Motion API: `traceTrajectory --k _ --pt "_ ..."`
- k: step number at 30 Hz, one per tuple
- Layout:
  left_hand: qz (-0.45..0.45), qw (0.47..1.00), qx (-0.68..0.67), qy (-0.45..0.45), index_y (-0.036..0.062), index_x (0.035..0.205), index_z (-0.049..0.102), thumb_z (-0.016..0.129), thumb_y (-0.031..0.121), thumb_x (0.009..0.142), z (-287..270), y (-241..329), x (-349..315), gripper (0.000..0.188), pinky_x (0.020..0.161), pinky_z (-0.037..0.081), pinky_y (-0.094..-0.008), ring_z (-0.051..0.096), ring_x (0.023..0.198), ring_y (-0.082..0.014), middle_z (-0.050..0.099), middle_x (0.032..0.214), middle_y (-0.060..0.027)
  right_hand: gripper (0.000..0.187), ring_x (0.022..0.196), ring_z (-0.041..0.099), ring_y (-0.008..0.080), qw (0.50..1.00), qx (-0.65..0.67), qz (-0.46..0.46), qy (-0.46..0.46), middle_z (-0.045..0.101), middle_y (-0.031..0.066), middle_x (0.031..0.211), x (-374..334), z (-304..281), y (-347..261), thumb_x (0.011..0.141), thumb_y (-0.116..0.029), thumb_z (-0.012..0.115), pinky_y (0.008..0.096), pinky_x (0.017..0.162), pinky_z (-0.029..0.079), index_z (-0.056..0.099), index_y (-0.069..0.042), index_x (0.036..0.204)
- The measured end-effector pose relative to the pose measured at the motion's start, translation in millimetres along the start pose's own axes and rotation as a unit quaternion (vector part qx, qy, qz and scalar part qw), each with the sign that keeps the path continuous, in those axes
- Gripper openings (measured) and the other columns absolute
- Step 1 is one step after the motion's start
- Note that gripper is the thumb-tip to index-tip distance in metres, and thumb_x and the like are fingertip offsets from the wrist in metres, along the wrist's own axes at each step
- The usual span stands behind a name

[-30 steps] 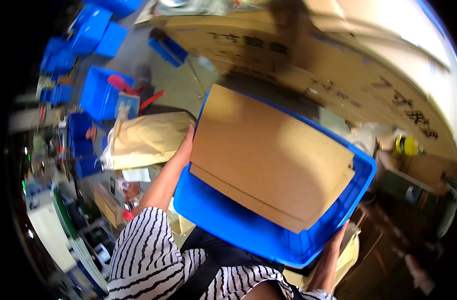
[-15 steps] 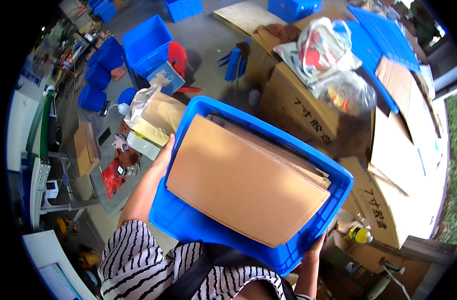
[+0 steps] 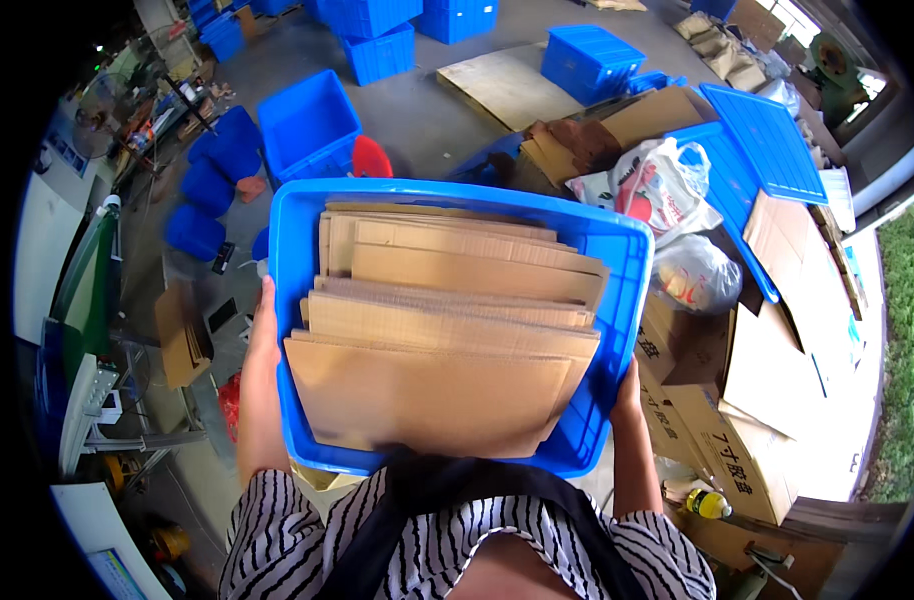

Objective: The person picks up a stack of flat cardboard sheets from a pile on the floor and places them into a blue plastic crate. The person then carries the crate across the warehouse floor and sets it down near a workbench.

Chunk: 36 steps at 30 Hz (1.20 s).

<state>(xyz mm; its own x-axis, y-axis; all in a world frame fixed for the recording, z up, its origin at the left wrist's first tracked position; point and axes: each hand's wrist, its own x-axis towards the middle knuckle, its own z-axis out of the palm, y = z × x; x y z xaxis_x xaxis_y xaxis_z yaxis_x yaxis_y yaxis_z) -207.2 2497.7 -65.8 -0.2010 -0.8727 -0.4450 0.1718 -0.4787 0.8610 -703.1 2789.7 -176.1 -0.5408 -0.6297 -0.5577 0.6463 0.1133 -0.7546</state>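
A blue plastic bin [image 3: 629, 275] is held up in front of my body, level from side to side. Inside it stand several flat brown cardboard sheets [image 3: 427, 395], leaning in rows one behind another. My left hand [image 3: 263, 340] grips the bin's left side, fingers partly hidden behind the wall. On the opposite side my right hand [image 3: 627, 398] holds the wall lower down, its fingertips out of sight under the bin.
An open blue bin [image 3: 307, 120] and a red chair [image 3: 371, 157] stand ahead on the left. Plastic bags [image 3: 695, 272] and large cardboard boxes [image 3: 732, 455] crowd the right. Farther off, a wooden board [image 3: 507, 85] lies on the floor near a closed blue bin [image 3: 592, 62].
The bin has swung from a slant to nearly level and shifted left in view. Its cardboard now shows as several separate rows. The surroundings have shifted with my head; both hands keep their grip.
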Motion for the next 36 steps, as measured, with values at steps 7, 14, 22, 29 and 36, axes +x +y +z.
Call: traceTrajectory --k 7,14,22,29,36 --pt "0.05 0.989 -0.085 0.111 0.0026 0.141 0.032 0.037 0.067 0.089 -15.1 25.3 2.1 0.083 0.103 0.038 -0.0459 0.045 0.124 -0.0332 0.041 0.14 -0.0177 0.058 0.111 0.055 0.0228 0.986 -0.006 0.004 -0.164 0.056 0.0101 0.124 114.6 94.7 -48.0 0.098 -0.05 0.031 0.0365 0.099 0.042 0.046 -0.005 0.132" --pt "0.146 0.967 -0.076 0.196 -0.0011 0.14 0.035 0.035 0.066 0.09 -16.6 36.9 25.7 0.084 0.106 0.033 -0.0407 0.043 0.126 -0.0301 0.042 0.14 -0.0169 0.058 0.118 0.051 0.0228 0.97 -0.057 0.013 -0.238 0.051 0.0098 0.132 233.7 198.8 -108.3 0.099 -0.047 0.028 0.0368 0.103 0.037 0.038 -0.006 0.139" --pt "0.18 0.922 -0.031 0.341 -0.0065 0.14 0.03 0.035 0.064 0.091 30.8 53.0 63.2 0.086 0.109 0.029 -0.037 0.041 0.128 -0.0291 0.039 0.141 -0.0189 0.06 0.118 0.05 0.0251 0.95 -0.132 0.045 -0.278 0.05 0.0121 0.133 313.1 302.8 -169.7 0.099 -0.048 0.028 0.0368 0.102 0.038 0.038 -0.006 0.139" --pt "0.172 0.917 -0.085 0.349 -0.0045 0.14 0.033 0.037 0.064 0.09 19.0 76.4 148.8 0.085 0.106 0.033 -0.0378 0.046 0.124 -0.0285 0.042 0.139 -0.0173 0.059 0.122 0.046 0.0232 0.938 -0.156 0.034 -0.308 0.047 0.0097 0.135 415.5 384.5 -169.1 0.1 -0.047 0.025 0.0342 0.105 0.034 0.037 -0.005 0.139" --pt "0.236 0.909 -0.117 0.323 0.0007 0.138 0.039 0.037 0.061 0.092 -16.7 129.6 278.2 0.076 0.102 0.038 -0.0382 0.052 0.118 -0.0271 0.05 0.133 -0.0135 0.056 0.119 0.048 0.0231 0.934 -0.147 -0.004 -0.325 0.05 0.01 0.132 527.0 507.9 -154.1 0.099 -0.046 0.029 0.035 0.103 0.035 0.04 -0.006 0.137"
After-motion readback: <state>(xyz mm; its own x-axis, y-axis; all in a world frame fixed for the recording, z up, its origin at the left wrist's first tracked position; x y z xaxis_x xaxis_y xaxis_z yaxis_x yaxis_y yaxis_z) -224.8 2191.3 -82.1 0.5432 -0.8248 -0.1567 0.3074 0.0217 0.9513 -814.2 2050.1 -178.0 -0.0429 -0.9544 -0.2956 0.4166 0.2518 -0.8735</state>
